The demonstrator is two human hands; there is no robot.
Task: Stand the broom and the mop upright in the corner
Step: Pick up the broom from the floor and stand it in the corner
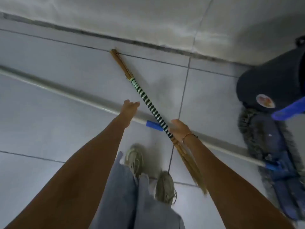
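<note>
The broom point(148, 103), with a green-and-black striped handle and straw bristles, runs diagonally from near the wall down to my right shoe, crossing over the mop pole. My right hand point(180, 129) is closed around the lower end of the striped handle. The mop point(69, 92) lies on the tiled floor, its long white pole stretching from the left edge to the blue fringed mop head point(280, 164) at the right. A blue sleeve point(154, 125) sits on the pole. My left hand point(129, 108) hovers right above the pole with fingers spread, holding nothing.
A dark bucket point(270, 83) with a blue handle point(290, 108) lies tipped at the right, just above the mop head. The wall base point(148, 43) runs across the top. My two feet in pale sneakers point(165, 187) stand at the bottom centre.
</note>
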